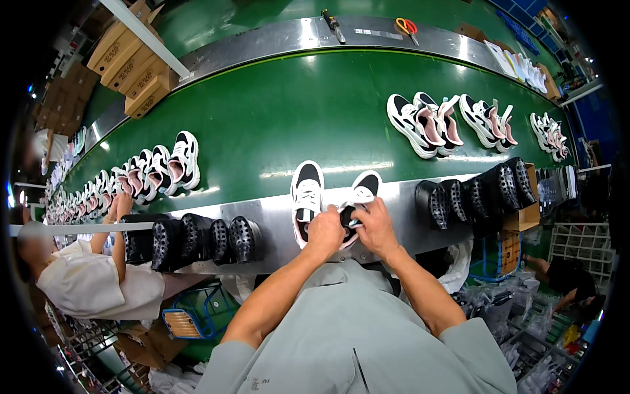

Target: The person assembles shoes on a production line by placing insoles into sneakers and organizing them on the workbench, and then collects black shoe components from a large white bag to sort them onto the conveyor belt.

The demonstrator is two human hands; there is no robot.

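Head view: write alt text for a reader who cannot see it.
A person's left hand and right hand work on a white and black sneaker at the metal edge of a green conveyor belt, with its mate lying alongside. More sneaker pairs ride the belt, and black shoe moulds line the edge.

The wide green conveyor belt (pixel 275 118) looks like smooth rubbery sheet with a soft gloss that catches the lamps. Its brushed steel edge rail (pixel 269 213) is bare metal, shiny and streaked. The white-and-black sneaker with pink lining (pixel 306 197) shows matt synthetic panels and woven laces; the second white-and-black sneaker (pixel 359 197) under both hands looks the same. The black perforated shoe lasts (pixel 210 240) are glossy moulded plastic. The brown cardboard boxes (pixel 131 65) are dull paperboard
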